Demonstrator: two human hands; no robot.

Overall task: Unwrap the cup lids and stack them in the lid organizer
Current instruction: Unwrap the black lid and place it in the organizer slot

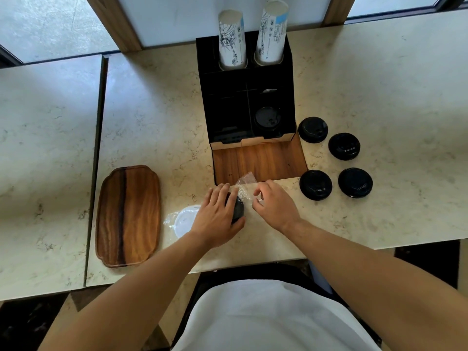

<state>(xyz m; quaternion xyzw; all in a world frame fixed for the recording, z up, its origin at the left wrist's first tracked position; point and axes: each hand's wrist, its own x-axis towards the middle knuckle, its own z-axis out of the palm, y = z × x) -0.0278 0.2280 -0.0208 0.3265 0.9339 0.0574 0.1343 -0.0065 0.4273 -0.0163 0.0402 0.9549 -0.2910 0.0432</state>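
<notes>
Left hand (217, 216) grips black lid (238, 209); right hand (274, 205) pinches wrap (244, 184).

A café counter: marble top (152, 110), paper cup stacks (231, 39), lid organizer (228, 102).

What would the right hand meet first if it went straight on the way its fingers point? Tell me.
The right hand points up and to the left, so it would first meet the clear plastic wrap that it is already pinching, then probably the wooden base of the lid organizer. Depth is hard to judge.
</notes>
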